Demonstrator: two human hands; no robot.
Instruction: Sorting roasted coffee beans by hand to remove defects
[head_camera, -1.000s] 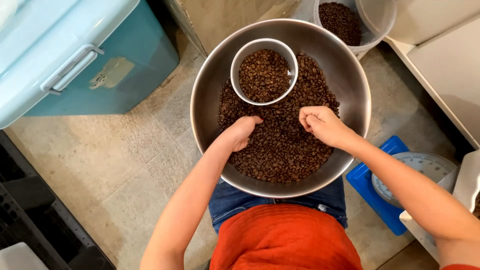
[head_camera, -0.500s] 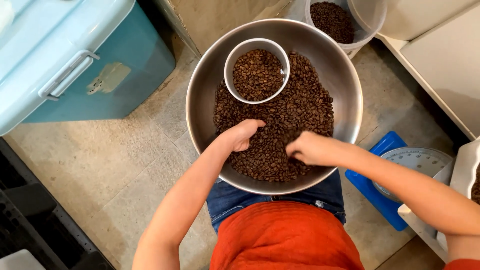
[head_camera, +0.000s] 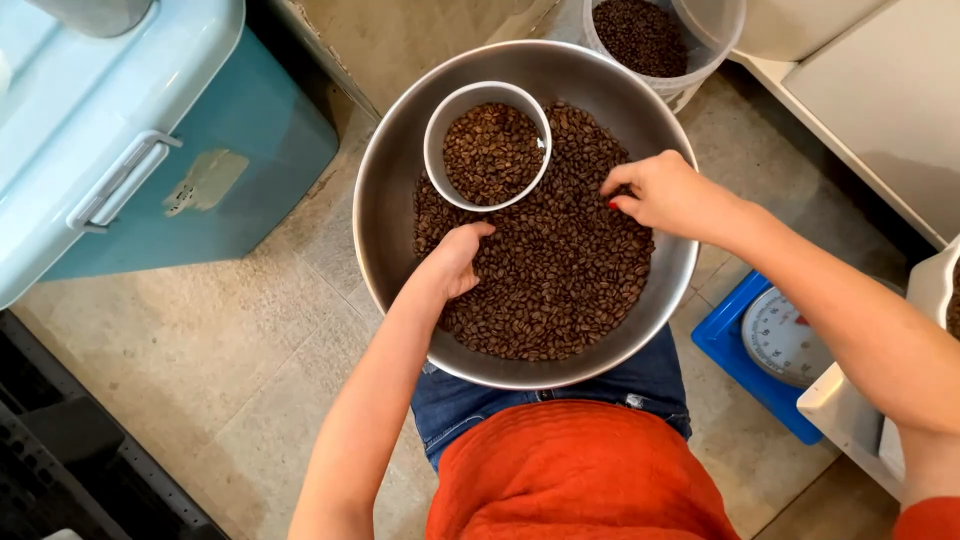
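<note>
A wide steel bowl rests on my lap, half full of roasted coffee beans. A small round metal tin, also filled with beans, sits inside the bowl at its far left. My left hand lies in the beans just below the tin, fingers curled into them. My right hand hovers over the beans at the bowl's right side, its fingertips pinched together and pointing left. Whether a bean is between them is hidden.
A teal plastic box with a pale lid stands at the left. A clear tub of beans sits beyond the bowl. A blue dial scale and white furniture are at the right, with a black crate at the bottom left.
My right hand rose from the near side of the beans to the bowl's far right. My left hand stayed in the beans. The view shifted slightly.
</note>
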